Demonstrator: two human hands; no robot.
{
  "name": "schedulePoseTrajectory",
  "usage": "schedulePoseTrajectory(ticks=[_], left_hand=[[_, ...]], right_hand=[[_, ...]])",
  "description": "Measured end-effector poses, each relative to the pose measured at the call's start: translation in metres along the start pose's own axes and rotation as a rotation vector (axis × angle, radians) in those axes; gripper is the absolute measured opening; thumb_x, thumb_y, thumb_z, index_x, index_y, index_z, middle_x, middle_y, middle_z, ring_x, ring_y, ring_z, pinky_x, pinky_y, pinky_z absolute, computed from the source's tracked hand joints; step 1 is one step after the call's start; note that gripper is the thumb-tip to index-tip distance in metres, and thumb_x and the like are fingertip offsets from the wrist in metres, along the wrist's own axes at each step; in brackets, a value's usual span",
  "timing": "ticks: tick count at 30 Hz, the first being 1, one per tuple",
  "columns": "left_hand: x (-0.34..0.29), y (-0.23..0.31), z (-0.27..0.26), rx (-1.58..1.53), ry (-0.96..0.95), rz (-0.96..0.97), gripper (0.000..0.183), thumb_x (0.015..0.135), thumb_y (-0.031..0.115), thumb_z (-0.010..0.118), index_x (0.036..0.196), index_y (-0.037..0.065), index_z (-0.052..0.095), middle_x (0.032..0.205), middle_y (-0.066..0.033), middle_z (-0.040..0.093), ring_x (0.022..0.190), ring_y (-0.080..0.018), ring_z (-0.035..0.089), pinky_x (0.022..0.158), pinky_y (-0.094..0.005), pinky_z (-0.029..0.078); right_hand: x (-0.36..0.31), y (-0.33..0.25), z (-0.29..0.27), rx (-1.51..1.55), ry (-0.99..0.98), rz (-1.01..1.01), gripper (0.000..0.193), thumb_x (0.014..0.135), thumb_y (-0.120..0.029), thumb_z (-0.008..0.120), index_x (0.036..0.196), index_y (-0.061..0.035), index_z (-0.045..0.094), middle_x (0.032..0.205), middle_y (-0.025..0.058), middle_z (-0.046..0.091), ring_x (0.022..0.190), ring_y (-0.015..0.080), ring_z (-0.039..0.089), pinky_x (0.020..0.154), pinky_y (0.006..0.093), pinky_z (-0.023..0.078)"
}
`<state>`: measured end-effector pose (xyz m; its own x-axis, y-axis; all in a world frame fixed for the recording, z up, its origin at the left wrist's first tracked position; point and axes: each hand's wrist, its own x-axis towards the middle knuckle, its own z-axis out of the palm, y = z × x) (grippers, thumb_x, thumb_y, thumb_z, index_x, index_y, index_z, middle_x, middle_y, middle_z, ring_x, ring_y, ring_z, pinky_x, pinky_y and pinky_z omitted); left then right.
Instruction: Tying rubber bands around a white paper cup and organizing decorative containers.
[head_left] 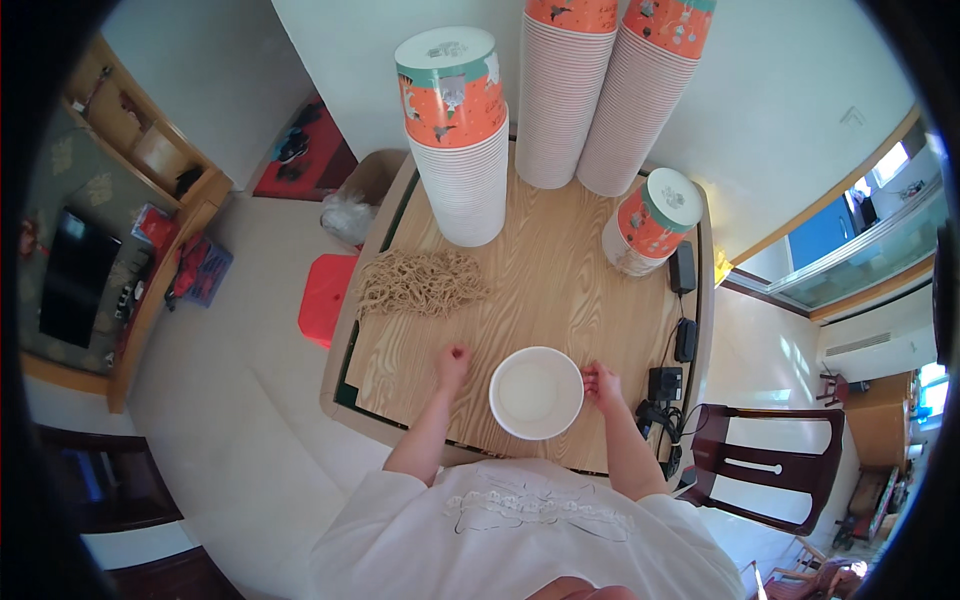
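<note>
White bowl (530,394) stood on the worktop (545,280), right hand (606,386) at its side — fingers partly spread, contact impossible to tell — left hand (454,368) was apart from it, fingers curled in, any hold unclear, tangled tan strands (424,284) lay beyond, tall stacked bowls (462,190) rose behind.

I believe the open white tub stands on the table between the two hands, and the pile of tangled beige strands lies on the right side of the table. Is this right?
Not quite: the head view shows the pile of tangled beige strands on the left side of the table. The open white tub does stand between the left hand and right hand.
</note>
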<state>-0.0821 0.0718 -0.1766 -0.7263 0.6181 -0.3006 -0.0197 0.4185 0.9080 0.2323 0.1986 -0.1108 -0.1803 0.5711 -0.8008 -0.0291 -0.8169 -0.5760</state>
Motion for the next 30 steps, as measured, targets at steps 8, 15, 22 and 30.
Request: schedulePoseTrajectory(ticks=[8, 15, 22, 30], left_hand=[[-0.151, 0.042, -0.034, 0.045, -0.105, -0.066, 0.019, 0.07, 0.007, 0.065, 0.085, 0.002, 0.054, 0.063, -0.0046, 0.057, 0.057, -0.0123, 0.055, 0.054, -0.0261, 0.044], [-0.201, 0.21, -0.103, -0.318, -0.381, 0.171, 0.014, 0.074, -0.006, 0.055, 0.087, 0.0, 0.055, 0.067, -0.0071, 0.057, 0.064, -0.0124, 0.056, 0.057, -0.0219, 0.045], [-0.242, 0.336, -0.153, -0.579, -0.372, 0.811, 0.023, 0.067, -0.017, 0.048, 0.08, -0.004, 0.062, 0.073, -0.0157, 0.062, 0.062, -0.0201, 0.06, 0.057, -0.0256, 0.049], [-0.23, 0.329, -0.147, -0.128, -0.15, 0.677, 0.014, 0.069, -0.004, 0.061, 0.08, 0.003, 0.065, 0.082, -0.0137, 0.061, 0.076, -0.0231, 0.06, 0.064, -0.028, 0.047]], right_hand=[[-0.012, -0.005, -0.008, 0.042, 0.016, -0.018, 0.024, 0.083, -0.026, 0.047, 0.076, -0.0038, 0.054, 0.057, 0.0053, 0.056, 0.042, 0.0127, 0.049, 0.039, 0.0228, 0.039], [-0.018, -0.001, -0.003, -0.011, 0.018, -0.064, 0.025, 0.084, -0.027, 0.046, 0.075, -0.0048, 0.055, 0.058, 0.0042, 0.057, 0.043, 0.0116, 0.05, 0.039, 0.0224, 0.039], [-0.011, 0.011, -0.01, -0.082, 0.055, -0.147, 0.027, 0.084, -0.026, 0.045, 0.081, -0.0008, 0.055, 0.061, 0.0103, 0.059, 0.044, 0.0158, 0.054, 0.039, 0.0242, 0.041], [-0.021, -0.002, -0.012, 0.087, 0.292, -0.38, 0.024, 0.085, -0.021, 0.046, 0.074, -0.0025, 0.056, 0.053, 0.0009, 0.048, 0.042, 0.0098, 0.043, 0.037, 0.0211, 0.033]])
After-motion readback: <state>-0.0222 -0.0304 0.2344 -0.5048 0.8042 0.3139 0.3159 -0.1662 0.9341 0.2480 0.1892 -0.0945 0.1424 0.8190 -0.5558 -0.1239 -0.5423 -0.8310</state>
